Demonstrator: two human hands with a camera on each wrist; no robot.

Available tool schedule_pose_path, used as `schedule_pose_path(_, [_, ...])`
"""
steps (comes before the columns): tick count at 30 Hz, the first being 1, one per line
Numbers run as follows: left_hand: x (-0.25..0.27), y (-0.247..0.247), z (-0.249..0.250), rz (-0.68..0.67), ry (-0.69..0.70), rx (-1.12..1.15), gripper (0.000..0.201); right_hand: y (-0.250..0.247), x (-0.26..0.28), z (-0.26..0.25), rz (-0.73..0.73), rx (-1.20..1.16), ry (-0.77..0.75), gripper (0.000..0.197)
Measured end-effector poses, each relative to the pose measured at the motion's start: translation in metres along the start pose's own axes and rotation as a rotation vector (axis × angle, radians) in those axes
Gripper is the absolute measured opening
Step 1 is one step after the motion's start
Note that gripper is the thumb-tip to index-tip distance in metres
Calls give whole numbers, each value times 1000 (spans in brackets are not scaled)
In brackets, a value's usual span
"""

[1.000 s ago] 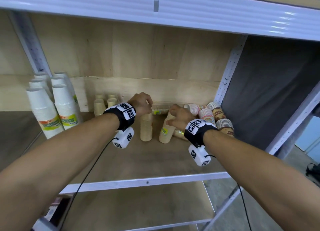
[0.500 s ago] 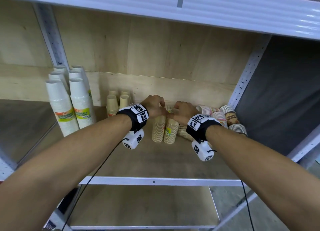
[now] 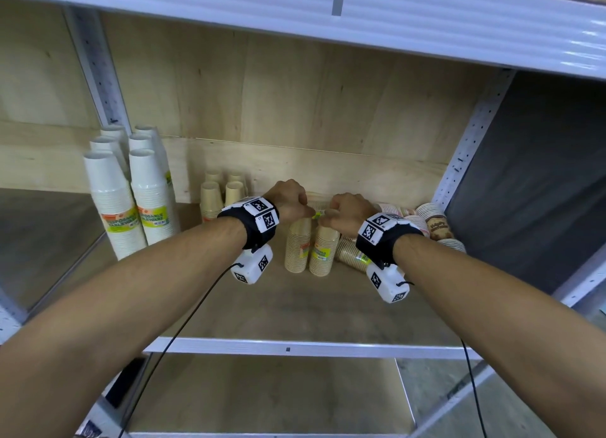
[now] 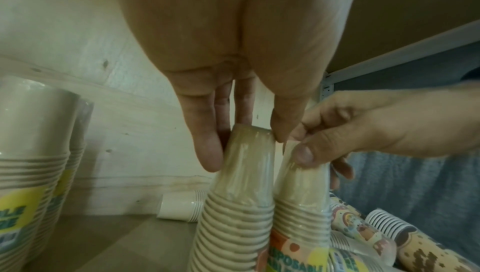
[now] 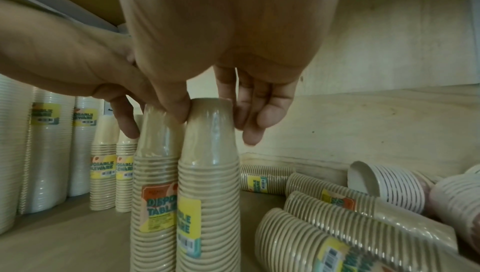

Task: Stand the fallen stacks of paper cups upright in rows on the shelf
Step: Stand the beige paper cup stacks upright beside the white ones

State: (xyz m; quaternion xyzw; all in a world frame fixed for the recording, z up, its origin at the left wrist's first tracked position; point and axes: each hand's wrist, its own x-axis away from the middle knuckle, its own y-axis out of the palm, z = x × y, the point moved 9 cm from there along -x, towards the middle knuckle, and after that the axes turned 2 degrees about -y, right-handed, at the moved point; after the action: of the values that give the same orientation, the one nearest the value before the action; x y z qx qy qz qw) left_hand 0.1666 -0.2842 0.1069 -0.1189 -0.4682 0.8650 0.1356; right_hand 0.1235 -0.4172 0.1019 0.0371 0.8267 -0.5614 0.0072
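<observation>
Two wrapped tan paper-cup stacks stand upright side by side mid-shelf, the left stack (image 3: 297, 247) (image 4: 246, 173) (image 5: 155, 153) and the right stack (image 3: 324, 250) (image 4: 301, 190) (image 5: 210, 153). My left hand (image 3: 296, 208) (image 4: 244, 145) pinches the top of the left stack between thumb and fingers. The top of the right stack is pinched by my right hand (image 3: 331, 216) (image 5: 213, 120). Fallen tan stacks (image 3: 351, 255) (image 5: 337, 215) lie just to the right. Fallen patterned stacks (image 3: 433, 221) (image 4: 363, 229) lie at the far right.
Tall white cup stacks (image 3: 111, 204) stand in rows at the left, with small tan upright stacks (image 3: 210, 198) behind my left wrist. The wooden back wall (image 3: 295, 109) is close behind. The shelf board (image 3: 295, 306) shows bare wood in front, bounded by a metal front rail (image 3: 288, 349).
The right tan stack, tilted a second ago, now stands upright against the left one. Both hands have stayed on the stack tops and come closer together.
</observation>
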Motion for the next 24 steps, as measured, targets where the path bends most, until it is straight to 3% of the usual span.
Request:
schedule_pose_path(5, [0,5,9,-59,43,-36,37,3,1,-10,-66,-5,-62,33])
schedule_pose_path(12, [-4,6,6,-56,-11,-72,36,3,-4,-2,-31,-2,19,33])
schedule_pose_path(24, [-11,13,13,-149,10,-146,33,1,-9,-7,-74,3,-53,33])
